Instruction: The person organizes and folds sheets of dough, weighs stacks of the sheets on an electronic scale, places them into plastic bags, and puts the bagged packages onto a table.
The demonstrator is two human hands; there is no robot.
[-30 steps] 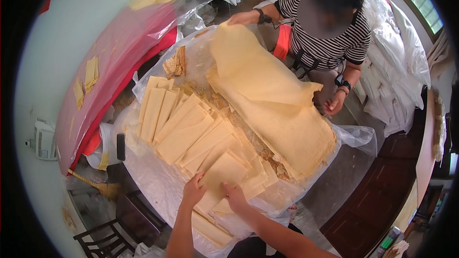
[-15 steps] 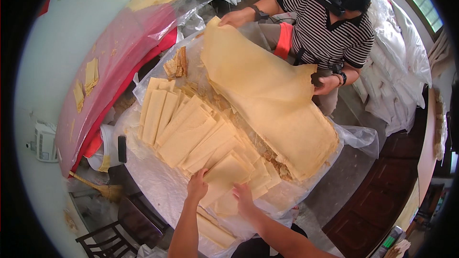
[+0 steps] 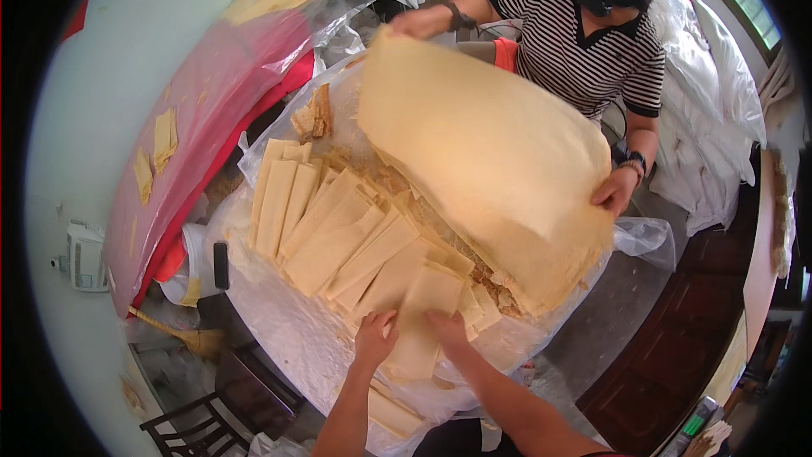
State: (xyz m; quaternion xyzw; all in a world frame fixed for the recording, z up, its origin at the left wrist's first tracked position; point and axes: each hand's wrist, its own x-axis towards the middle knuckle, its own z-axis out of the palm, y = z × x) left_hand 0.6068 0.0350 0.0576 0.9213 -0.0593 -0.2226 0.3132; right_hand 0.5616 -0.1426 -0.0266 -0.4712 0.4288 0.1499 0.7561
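A narrow folded sheet of pale yellow tofu skin (image 3: 427,292) lies before me, on top of the near end of a row of similar folded sheets (image 3: 326,233). My left hand (image 3: 375,338) is at its left edge, fingers curled and closed against it. On the opposite edge, my right hand (image 3: 448,332) grips the sheet, its fingertips partly hidden. Across the table a co-worker holds up a large unfolded tofu skin sheet (image 3: 482,144) by two corners, above a stack of flat sheets.
Plastic film covers the table (image 3: 266,313). On it are a black phone (image 3: 221,266), broken brown pieces (image 3: 315,112) and another folded bundle (image 3: 393,415) near me. A dark chair (image 3: 249,389) and a broom (image 3: 196,340) stand at left. White sacks (image 3: 702,118) are piled behind the co-worker.
The sheet between my hands has become a narrower, longer strip, and my right hand has shifted right along its edge. The co-worker's right-side hand has moved outward, spreading the large sheet flatter.
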